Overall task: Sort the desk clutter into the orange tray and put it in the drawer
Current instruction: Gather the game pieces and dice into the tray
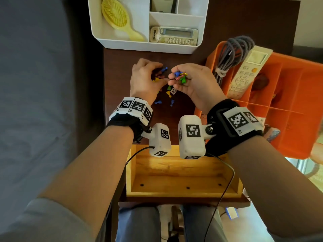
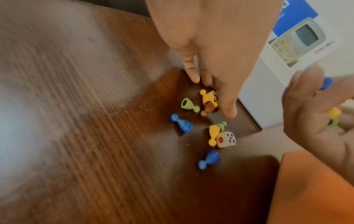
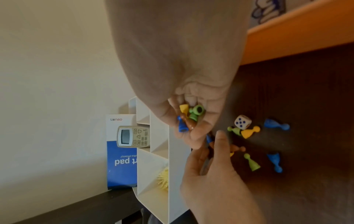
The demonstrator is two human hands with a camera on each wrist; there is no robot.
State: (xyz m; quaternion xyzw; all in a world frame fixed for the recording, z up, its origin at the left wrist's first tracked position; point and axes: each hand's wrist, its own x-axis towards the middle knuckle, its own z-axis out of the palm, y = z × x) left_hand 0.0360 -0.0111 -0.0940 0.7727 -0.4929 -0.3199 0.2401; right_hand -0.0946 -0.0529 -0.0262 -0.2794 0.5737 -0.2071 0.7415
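Gathering step: right hand (image 1: 192, 81) is cupping a fistful of game pawns (image 3: 188, 116) while left hand (image 1: 145, 79) is pinching, probably, another off the desk (image 2: 95, 151), leftover pawns and die (image 2: 226, 139) needing collecting next for the orange tray (image 1: 288, 109) alongside.

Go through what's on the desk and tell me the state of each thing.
Drawer: open.
Orange tray: on desk, holds a remote and cable.
Right hand: holds several pawns.
Left hand: picking at pawns.
Die: lying on desk.
Blue pawns: lying loose.
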